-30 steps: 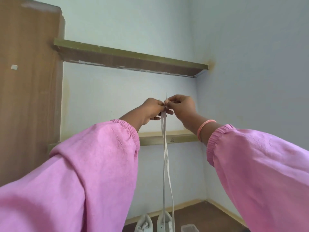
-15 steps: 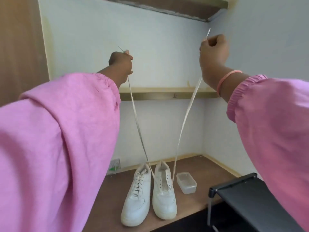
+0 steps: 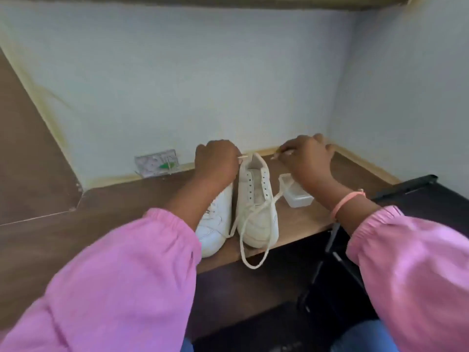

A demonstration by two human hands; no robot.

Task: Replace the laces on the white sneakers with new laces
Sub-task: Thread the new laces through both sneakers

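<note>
Over on the left there's a clear packet (image 3: 157,162) leaning on the wall at the back of the wooden shelf (image 3: 127,199), something green in it, can't tell what. Next, the left sneaker (image 3: 215,219) is mostly hidden behind the left arm, but it looks laced up already. The left hand (image 3: 215,162) has its fingers curled, pinching 1 tip of the new lace (image 3: 253,219) right by the heel. The right sneaker (image 3: 256,199) is touching the left one, and nearly all its eyelets are bare, so I'd say the lace only runs through the bottom pair, with both strands drooping in loops over the toe and off the shelf edge. The right hand (image 3: 307,158) pinches the other tip above a small clear plastic tub (image 3: 297,196). So by my guess about 1 shoe is finished, and this one needs the whole criss-cross and a bow.
</note>
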